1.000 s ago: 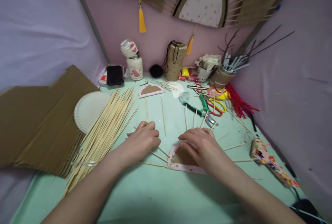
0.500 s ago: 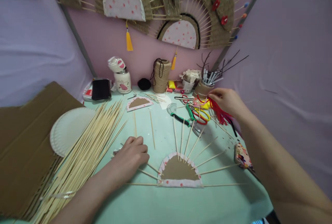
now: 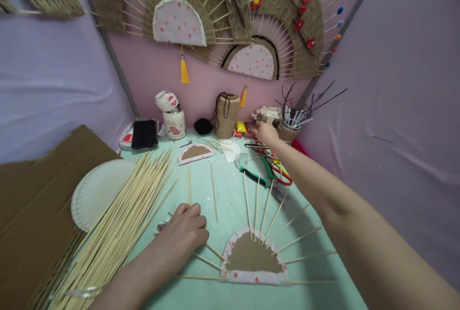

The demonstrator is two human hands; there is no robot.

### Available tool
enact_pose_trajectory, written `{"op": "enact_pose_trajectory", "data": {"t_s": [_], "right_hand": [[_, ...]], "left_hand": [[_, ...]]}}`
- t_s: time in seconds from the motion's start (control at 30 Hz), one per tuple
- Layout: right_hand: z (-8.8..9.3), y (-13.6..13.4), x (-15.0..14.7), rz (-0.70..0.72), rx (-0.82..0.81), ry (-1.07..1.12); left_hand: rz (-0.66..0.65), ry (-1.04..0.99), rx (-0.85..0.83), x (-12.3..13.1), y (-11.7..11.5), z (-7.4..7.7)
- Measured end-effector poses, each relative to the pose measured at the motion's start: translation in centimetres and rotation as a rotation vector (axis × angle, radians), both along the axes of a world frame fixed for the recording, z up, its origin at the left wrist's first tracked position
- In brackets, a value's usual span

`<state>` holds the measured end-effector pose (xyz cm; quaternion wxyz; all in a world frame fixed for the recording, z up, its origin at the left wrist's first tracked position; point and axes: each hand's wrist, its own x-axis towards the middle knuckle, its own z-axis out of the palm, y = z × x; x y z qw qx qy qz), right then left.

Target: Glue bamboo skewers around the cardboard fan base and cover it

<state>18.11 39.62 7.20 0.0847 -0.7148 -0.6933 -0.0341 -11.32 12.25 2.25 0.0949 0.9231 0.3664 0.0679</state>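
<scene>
My left hand (image 3: 189, 228) rests on the table with its fingers curled. Beside the fingertips lie thin bamboo sticks (image 3: 189, 185); what is under the fingers is hidden. To its right is a half-round cardboard piece (image 3: 253, 255) edged with pink-dotted white fabric. Several sticks (image 3: 265, 209) fan out from its curved rim, and some on the left run towards my left hand. My right hand (image 3: 268, 132) reaches to the back of the table, fingers stretched and partly apart, beside a yellow packet (image 3: 241, 127) and a cup with cream flowers (image 3: 268, 114). Nothing shows in its grasp.
A bundle of bamboo sticks (image 3: 118, 223), a white paper plate (image 3: 81, 204) and brown cardboard (image 3: 32, 204) lie left. Green-handled pliers (image 3: 253, 176) and red scissors (image 3: 285, 176) lie under my right forearm. A twine spool (image 3: 227, 118) and white bottle (image 3: 174, 124) stand behind.
My right hand has moved left and away from me, leaving the red strands it was holding at the right. My left hand stays in place. The view has tilted up slightly.
</scene>
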Motion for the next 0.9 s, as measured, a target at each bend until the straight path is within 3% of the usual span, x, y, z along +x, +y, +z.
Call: {"op": "enact_pose_trajectory", "data": {"t_s": [0.2,0.5,0.73,0.9], "right_hand": [[-1.2,1.7,-2.2,-0.05,0.009,-0.072],[-1.5,1.4,-0.3,0.024,-0.007,-0.185],[-1.1,1.1,-0.9,0.102,0.014,-0.246],[-1.9,0.5,-0.6,0.189,-0.007,-0.33]], "left_hand": [[-0.014,0.026,0.049,-0.1,-0.3,0.3],[-0.019,-0.028,0.07,0.0,-0.3,0.2],[-0.009,-0.044,0.074,0.1,-0.4,0.4],[-0.01,-0.044,0.073,0.2,-0.5,0.6]]}}
